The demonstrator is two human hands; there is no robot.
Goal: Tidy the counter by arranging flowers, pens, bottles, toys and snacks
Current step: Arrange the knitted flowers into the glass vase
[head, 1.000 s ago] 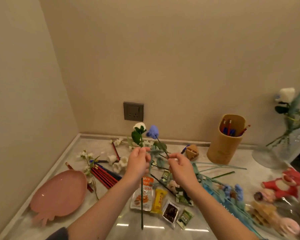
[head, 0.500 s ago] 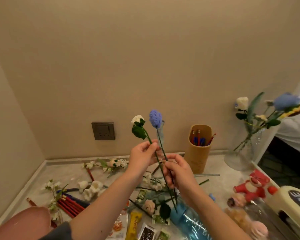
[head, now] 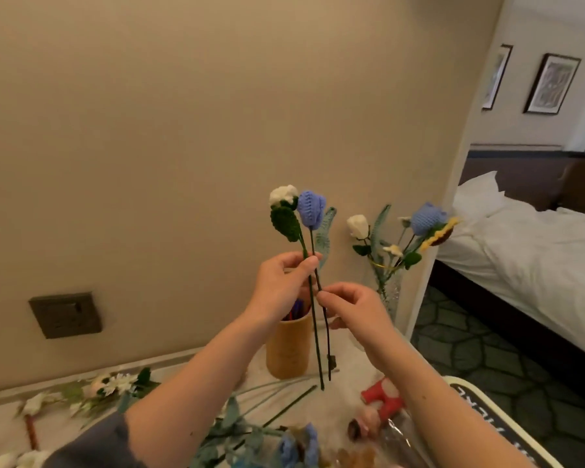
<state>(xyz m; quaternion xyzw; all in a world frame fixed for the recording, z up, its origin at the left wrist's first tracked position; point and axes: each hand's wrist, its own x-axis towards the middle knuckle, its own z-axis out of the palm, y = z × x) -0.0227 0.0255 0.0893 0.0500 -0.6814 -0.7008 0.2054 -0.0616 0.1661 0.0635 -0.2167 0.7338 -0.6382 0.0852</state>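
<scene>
Your left hand [head: 281,285] pinches the white flower [head: 282,194] by its stem. Your right hand [head: 355,309] pinches the blue flower [head: 311,209] lower down its stem. Both stems stand near upright, heads up, tips hanging above the worktop [head: 4,420]. The vase [head: 390,292] stands beyond and right of the hands, and the right hand is nearer to it. Whether the left fingers also catch the blue stem cannot be told. Judgement: the stems need to go rightward and enter the vase tips first.

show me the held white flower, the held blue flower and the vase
white flower [head: 283,194]: head view, on its white bloom
blue flower [head: 311,211]: head view, on its knitted bloom
vase [head: 390,290]: head view, on its glass wall below the stems
</scene>
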